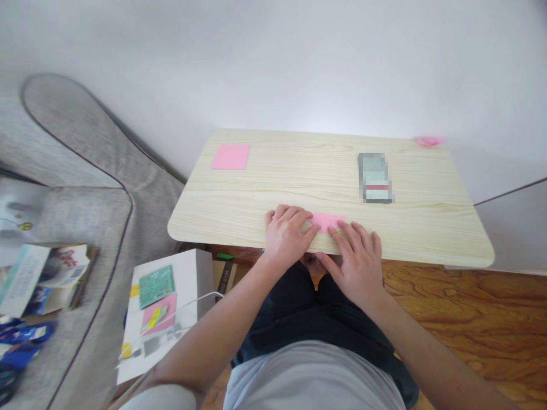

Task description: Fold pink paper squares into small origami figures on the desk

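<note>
Both my hands rest on a small folded pink paper (325, 221) at the near edge of a light wooden table (307, 182). My left hand (287, 233) lies flat with its fingers stretched onto the paper's left end. My right hand (356, 259) lies flat too, fingertips pressing the paper's right end. A square pink sheet (230, 156) lies at the table's far left corner. A blurred-out card or packet (375, 178) sits right of the middle.
A small pink object (429, 140) sits at the table's far right corner. A grey sofa (72, 188) stands to the left with booklets (43, 279) on it. A white box (166, 307) with coloured papers stands beside my legs. Wooden floor lies at right.
</note>
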Demonstrator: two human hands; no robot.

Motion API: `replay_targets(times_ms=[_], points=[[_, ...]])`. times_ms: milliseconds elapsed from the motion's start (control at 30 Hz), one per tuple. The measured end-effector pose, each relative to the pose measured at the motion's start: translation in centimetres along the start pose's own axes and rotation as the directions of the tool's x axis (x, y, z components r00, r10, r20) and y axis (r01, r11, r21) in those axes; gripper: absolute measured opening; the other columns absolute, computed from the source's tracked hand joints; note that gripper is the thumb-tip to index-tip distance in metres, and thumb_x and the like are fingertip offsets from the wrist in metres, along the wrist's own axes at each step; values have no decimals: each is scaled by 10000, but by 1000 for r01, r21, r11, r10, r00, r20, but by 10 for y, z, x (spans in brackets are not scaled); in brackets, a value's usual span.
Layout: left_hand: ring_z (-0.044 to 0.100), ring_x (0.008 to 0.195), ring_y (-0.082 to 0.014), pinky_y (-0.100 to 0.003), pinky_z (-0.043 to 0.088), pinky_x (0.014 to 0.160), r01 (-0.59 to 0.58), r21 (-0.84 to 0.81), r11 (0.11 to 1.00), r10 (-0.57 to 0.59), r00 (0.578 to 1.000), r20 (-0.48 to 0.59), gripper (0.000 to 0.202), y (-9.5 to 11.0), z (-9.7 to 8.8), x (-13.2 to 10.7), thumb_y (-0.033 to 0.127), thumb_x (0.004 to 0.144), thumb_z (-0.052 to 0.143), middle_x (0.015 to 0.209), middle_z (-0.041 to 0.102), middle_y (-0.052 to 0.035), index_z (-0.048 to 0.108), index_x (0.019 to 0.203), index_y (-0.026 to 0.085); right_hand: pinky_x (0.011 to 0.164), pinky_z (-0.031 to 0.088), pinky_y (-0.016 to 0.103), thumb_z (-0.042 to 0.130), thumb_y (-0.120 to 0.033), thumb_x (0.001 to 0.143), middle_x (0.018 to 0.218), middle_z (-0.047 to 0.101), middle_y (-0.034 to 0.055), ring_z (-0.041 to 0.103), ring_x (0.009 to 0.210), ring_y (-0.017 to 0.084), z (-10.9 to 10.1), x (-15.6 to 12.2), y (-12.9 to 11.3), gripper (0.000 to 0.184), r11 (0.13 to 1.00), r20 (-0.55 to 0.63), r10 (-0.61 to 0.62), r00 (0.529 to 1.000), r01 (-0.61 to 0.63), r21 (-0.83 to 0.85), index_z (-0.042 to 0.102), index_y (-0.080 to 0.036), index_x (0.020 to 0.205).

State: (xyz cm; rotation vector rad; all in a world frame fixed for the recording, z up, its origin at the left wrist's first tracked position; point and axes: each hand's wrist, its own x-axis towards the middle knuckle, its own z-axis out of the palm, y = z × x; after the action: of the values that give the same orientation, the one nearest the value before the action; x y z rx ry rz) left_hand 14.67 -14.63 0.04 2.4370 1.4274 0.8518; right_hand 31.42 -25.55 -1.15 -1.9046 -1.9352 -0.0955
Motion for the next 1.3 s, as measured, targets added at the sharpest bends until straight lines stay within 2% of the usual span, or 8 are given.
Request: replay_targets(times_ms=[133, 300, 400, 533, 700, 867, 1067, 1300], points=[[615, 1138, -266, -478, 405, 1020, -12, -19, 1000, 13, 999, 29, 195, -1, -2, -1, 450, 927, 710, 1139, 763, -30, 792, 1023, 303, 1194, 243, 600, 631, -556, 962, 1504, 599, 104, 472, 1417, 367, -2, 8, 10, 512, 998, -10, -29, 1000, 29, 51, 618, -264, 1383], [598, 1146, -245, -448, 414, 1020, -54, -91, 994, 65, 991, 120, 156, 0, -10, -5, 375, 909, 731, 1145, 749, -14, 790, 1033, 302, 1155, 283, 556, 636, -397, 989, 1365, 693, 59, 533, 1341, 321, -5, 32, 22, 235, 993, -18, -30, 999, 32, 110, 698, -261, 1170], [595, 1145, -237, -442, 408, 1029, -70, -120, 990, 89, 983, 162, 151, 1, -14, -6, 307, 902, 726, 1167, 748, -2, 779, 1044, 299, 1010, 387, 514, 688, -364, 943, 1240, 719, 83, 565, 1207, 332, -5, 47, 19, 221, 993, -20, 3, 1000, -1, 114, 725, -247, 1127], [602, 1141, -234, -439, 403, 1030, -55, -138, 989, 80, 980, 183, 171, 1, -17, -6, 281, 909, 708, 1165, 758, 4, 748, 1076, 286, 901, 439, 456, 709, -324, 917, 1098, 715, 77, 588, 1055, 291, -1, 60, 13, 236, 975, 61, 5, 998, -18, 219, 732, -249, 1140], [613, 1111, -220, -424, 405, 1008, -11, -147, 989, 40, 980, 195, 135, 0, -17, -2, 275, 949, 659, 1097, 772, 11, 723, 1068, 278, 890, 429, 438, 738, -350, 908, 1032, 724, 41, 594, 1013, 270, -1, 68, 13, 135, 949, 152, 32, 988, -78, 305, 753, -292, 1029], [602, 1134, -228, -427, 404, 1018, -2, -151, 989, 27, 986, 164, 88, -2, -14, -3, 285, 908, 711, 1117, 752, 1, 741, 990, 274, 865, 408, 428, 746, -324, 901, 980, 737, 32, 586, 970, 265, -4, 73, 10, 60, 937, 204, 83, 975, -146, 316, 741, -281, 942], [601, 1129, -224, -429, 412, 1016, 3, -171, 985, 20, 991, 135, 68, -5, -11, -4, 318, 915, 711, 1104, 743, -3, 763, 922, 274, 867, 388, 423, 733, -298, 912, 975, 738, 24, 571, 985, 273, -4, 74, 8, 26, 943, 212, 95, 973, -156, 293, 725, -274, 908], [601, 1107, -227, -442, 407, 1005, 48, -138, 989, -30, 991, 133, 149, -1, -10, -3, 342, 937, 693, 1090, 749, -1, 755, 819, 274, 867, 380, 429, 705, -309, 930, 998, 733, 43, 559, 996, 286, -3, 71, 8, 52, 951, 199, 88, 976, -142, 275, 713, -262, 911]])
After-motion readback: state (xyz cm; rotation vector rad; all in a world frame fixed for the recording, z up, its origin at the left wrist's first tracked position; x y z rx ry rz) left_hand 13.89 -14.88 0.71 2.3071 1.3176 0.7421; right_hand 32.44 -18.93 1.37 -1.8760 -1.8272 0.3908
